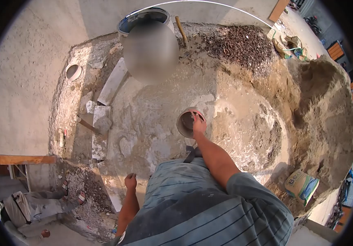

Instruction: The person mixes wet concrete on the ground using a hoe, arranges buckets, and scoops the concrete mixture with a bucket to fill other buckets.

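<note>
Below me my right hand point(199, 124) is closed at the rim of a small round bucket point(180, 126), on a reddish strip that looks like its handle. The bucket is upright over wet grey mortar point(154, 112), and its inside is dark. My left hand point(130, 181) hangs by my left side with its fingers curled in and nothing visible in them. To the right of the bucket lies a pale, whitish mix of sand and cement point(246, 131).
A large drum point(160, 12) stands by the wall, partly behind a blurred patch. Beyond are a wooden handle point(181, 30), a gravel pile point(244, 47) and a sand heap point(328, 106). Concrete blocks point(113, 82) edge the left. A cement bag point(301, 184) lies right; another person point(41, 207) is lower left.
</note>
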A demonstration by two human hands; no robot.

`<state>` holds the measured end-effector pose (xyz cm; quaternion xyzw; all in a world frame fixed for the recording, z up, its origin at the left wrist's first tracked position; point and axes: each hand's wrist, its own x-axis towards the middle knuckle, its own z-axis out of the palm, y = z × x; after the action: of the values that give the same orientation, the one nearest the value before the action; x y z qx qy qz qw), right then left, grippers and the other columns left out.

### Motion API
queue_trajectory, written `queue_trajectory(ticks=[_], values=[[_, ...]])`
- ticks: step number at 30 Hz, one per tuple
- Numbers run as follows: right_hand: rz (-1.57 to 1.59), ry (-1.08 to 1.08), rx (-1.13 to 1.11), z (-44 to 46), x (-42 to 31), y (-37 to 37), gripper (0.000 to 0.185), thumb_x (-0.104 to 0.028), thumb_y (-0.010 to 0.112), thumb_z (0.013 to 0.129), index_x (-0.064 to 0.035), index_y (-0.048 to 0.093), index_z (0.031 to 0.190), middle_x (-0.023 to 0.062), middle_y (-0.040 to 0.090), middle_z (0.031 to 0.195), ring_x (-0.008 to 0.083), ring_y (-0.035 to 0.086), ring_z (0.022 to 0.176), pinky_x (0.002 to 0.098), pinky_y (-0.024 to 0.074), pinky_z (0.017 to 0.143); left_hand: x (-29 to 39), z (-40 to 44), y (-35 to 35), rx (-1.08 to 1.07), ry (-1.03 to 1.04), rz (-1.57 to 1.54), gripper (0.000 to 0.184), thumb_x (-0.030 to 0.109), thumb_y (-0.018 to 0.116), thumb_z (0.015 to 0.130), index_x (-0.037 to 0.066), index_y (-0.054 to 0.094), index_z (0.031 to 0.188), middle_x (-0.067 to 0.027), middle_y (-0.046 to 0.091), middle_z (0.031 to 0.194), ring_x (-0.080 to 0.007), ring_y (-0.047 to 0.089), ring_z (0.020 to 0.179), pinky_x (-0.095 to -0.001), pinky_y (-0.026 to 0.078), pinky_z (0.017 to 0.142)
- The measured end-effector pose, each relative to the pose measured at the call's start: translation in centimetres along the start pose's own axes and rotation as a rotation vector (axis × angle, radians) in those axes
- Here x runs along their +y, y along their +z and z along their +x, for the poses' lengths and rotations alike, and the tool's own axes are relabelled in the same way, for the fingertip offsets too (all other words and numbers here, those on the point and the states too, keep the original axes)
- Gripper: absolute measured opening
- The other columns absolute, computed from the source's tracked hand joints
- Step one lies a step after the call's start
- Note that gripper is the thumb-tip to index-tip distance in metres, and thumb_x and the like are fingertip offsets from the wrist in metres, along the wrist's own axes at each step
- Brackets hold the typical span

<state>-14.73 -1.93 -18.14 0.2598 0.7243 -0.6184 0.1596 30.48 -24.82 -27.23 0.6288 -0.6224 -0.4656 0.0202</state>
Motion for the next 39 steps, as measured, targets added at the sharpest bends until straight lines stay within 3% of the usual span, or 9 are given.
queue_trajectory(ticks=[5, 8, 11, 17, 19, 20, 26, 32, 39], values=[[-0.027, -0.065, 0.076, -0.2, 0.1, 0.5, 0.046, -0.049, 0.058, 0.087, -0.0069, 0.077, 0.091, 0.0041, 0.059, 0.066, 0.0157, 0.055, 0.065, 0.0319, 0.0434, 0.068, -0.3, 0.0, -0.1, -0.005, -0.004, 0.0, 0.031, 0.021, 0.068, 0.082, 0.0, 0.071, 0.105, -0.0157, 0.07, 0.106, -0.0271, 0.065, 0.102, -0.0353, 0.048, 0.09], [0.0, -0.008, 0.013, -0.6, -0.4, 0.0, 0.046, -0.045, 0.063, 0.086, -0.0015, 0.075, 0.09, 0.0127, 0.068, 0.083, 0.0231, 0.061, 0.082, 0.0367, 0.0454, 0.078, -0.2, -0.2, -0.4, -0.019, -0.006, 0.005, 0.032, 0.022, 0.068, 0.082, 0.0, 0.071, 0.106, -0.0155, 0.07, 0.106, -0.0269, 0.065, 0.102, -0.0351, 0.048, 0.09], [0.01, -0.019, 0.028, -0.2, 0.2, 0.2, 0.044, -0.047, 0.059, 0.087, -0.0069, 0.077, 0.09, 0.004, 0.061, 0.069, 0.0153, 0.056, 0.068, 0.0307, 0.0438, 0.068, 0.2, -0.2, -0.3, -0.03, -0.002, 0.023, 0.032, 0.022, 0.068, 0.082, 0.001, 0.071, 0.106, -0.0154, 0.07, 0.106, -0.0266, 0.066, 0.102, -0.035, 0.048, 0.09], [0.001, -0.004, 0.035, 0.0, 0.3, 0.0, 0.043, -0.046, 0.06, 0.087, -0.0064, 0.077, 0.09, 0.0023, 0.058, 0.066, 0.0132, 0.053, 0.064, 0.0285, 0.0422, 0.066, 1.1, -0.3, 0.1, -0.036, 0.014, 0.039, 0.033, 0.022, 0.068, 0.082, 0.001, 0.07, 0.106, -0.0157, 0.07, 0.105, -0.0266, 0.066, 0.102, -0.0346, 0.048, 0.09], [-0.003, -0.01, 0.041, -0.7, -0.3, -0.3, 0.044, -0.046, 0.064, 0.085, -0.004, 0.076, 0.087, 0.0071, 0.065, 0.072, 0.0184, 0.059, 0.071, 0.0332, 0.0454, 0.07, 1.2, -0.3, 0.2, -0.046, 0.041, 0.051, 0.033, 0.022, 0.068, 0.082, 0.001, 0.07, 0.107, -0.0159, 0.07, 0.105, -0.027, 0.065, 0.103, -0.0344, 0.048, 0.09], [-0.005, -0.013, 0.048, -1.1, -0.7, -0.4, 0.044, -0.046, 0.065, 0.084, -0.0027, 0.075, 0.085, 0.0096, 0.068, 0.075, 0.021, 0.062, 0.074, 0.0356, 0.047, 0.073, 0.7, 0.0, 0.3, -0.046, 0.049, 0.043, 0.032, 0.022, 0.068, 0.082, 0.001, 0.07, 0.106, -0.0153, 0.071, 0.103, -0.0258, 0.066, 0.099, -0.0339, 0.048, 0.088], [-0.009, -0.031, 0.004, 0.1, 1.0, -0.2, 0.042, -0.049, 0.062, 0.084, -0.0094, 0.077, 0.088, 0.0055, 0.063, 0.069, 0.0181, 0.06, 0.07, 0.0324, 0.0461, 0.071, 2.0, -1.9, 0.1, -0.046, 0.044, -0.021, 0.029, 0.018, 0.068, 0.083, -0.001, 0.07, 0.104, -0.0094, 0.07, 0.086, -0.015, 0.062, 0.072, -0.0302, 0.05, 0.071], [-0.05, -0.049, 0.022, -0.5, 0.4, -0.4, 0.044, -0.049, 0.063, 0.083, -0.0074, 0.076, 0.089, 0.0063, 0.063, 0.07, 0.0189, 0.059, 0.069, 0.033, 0.0458, 0.071, 0.6, -1.8, 0.1, -0.041, 0.032, -0.023, 0.029, 0.018, 0.067, 0.083, -0.001, 0.07, 0.104, -0.0088, 0.07, 0.084, -0.0145, 0.061, 0.071, -0.0305, 0.05, 0.071], [0.0, -0.058, 0.015, -0.6, 0.4, -0.2, 0.047, -0.047, 0.067, 0.08, -0.0012, 0.074, 0.087, 0.0076, 0.064, 0.071, 0.0188, 0.06, 0.07, 0.0347, 0.0469, 0.069, 1.3, -1.7, -0.2, -0.061, -0.008, 0.005, 0.031, 0.02, 0.068, 0.082, 0.0, 0.071, 0.105, -0.0134, 0.071, 0.097, -0.022, 0.066, 0.09, -0.0332, 0.05, 0.083]])
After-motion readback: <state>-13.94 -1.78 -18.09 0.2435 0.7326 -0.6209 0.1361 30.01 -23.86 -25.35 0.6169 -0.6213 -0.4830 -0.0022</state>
